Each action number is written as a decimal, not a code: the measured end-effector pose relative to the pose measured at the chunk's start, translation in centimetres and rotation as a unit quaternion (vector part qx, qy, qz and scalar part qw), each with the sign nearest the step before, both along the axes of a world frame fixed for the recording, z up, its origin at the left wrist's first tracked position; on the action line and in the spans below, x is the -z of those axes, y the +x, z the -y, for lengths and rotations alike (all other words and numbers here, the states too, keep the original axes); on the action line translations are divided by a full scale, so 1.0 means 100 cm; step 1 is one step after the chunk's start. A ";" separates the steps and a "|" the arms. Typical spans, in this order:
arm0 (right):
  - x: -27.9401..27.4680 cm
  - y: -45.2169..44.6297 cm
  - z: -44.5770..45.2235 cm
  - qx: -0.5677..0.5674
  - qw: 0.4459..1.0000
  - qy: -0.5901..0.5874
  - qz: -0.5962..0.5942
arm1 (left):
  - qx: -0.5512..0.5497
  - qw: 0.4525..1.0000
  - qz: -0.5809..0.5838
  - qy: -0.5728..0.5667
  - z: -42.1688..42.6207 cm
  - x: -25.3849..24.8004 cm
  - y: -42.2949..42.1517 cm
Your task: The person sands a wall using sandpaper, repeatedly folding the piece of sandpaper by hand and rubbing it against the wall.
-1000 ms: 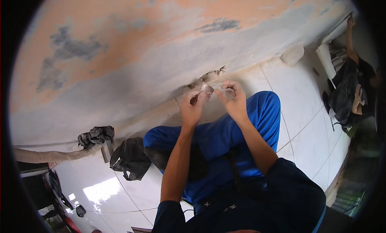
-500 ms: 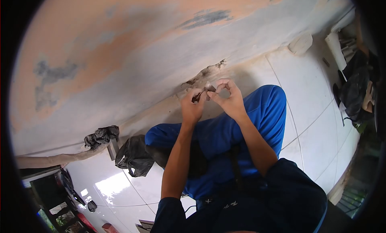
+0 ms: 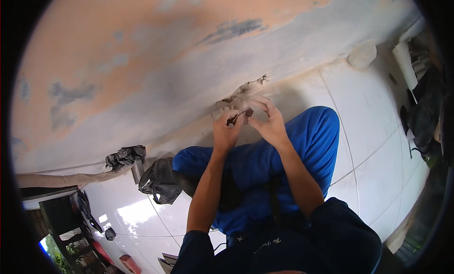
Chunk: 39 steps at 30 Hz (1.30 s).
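Note:
My left hand [image 3: 226, 129] is closed around a small brown piece [image 3: 248, 112] that pokes out past its fingertips; what the piece is I cannot make out. Beside it, my right hand [image 3: 268, 123] has thumb and index finger apart in a curve, close to the piece, with nothing plainly between them. Just beyond both hands, a broken hole [image 3: 243, 92] with rough edges runs along the foot of the wall [image 3: 161, 97].
Left of my knee lie a black plastic bag [image 3: 163, 180] and a crumpled black bag [image 3: 125, 157] near a metal bar [image 3: 137, 172]. A red block [image 3: 130, 263] rests on the tiled floor [image 3: 364, 146]. Dark items [image 3: 425, 118] stand at the far right.
The view has turned, moving the bags rightward. My right fingers came to the small piece, then spread again. The co-worker's arm at the right is no longer clearly seen.

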State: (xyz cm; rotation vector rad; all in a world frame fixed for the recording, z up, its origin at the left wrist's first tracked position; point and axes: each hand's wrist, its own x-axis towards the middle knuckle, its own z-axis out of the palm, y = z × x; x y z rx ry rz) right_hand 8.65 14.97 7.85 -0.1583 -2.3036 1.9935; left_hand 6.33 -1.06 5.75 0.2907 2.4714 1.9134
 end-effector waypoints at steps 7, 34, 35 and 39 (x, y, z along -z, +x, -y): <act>0.003 -0.003 0.002 -0.029 0.989 -0.140 0.041 | -0.001 0.999 0.016 0.048 0.002 -0.001 -0.001; 0.000 0.000 0.011 -0.057 0.985 -0.147 0.075 | -0.007 0.915 0.278 0.292 0.018 -0.012 0.013; -0.002 0.000 0.009 -0.060 0.984 -0.145 0.082 | 0.001 0.923 0.273 0.272 0.019 -0.007 0.013; -0.004 0.002 0.011 -0.093 0.964 -0.235 0.088 | -0.004 0.921 0.226 0.317 0.016 -0.015 0.014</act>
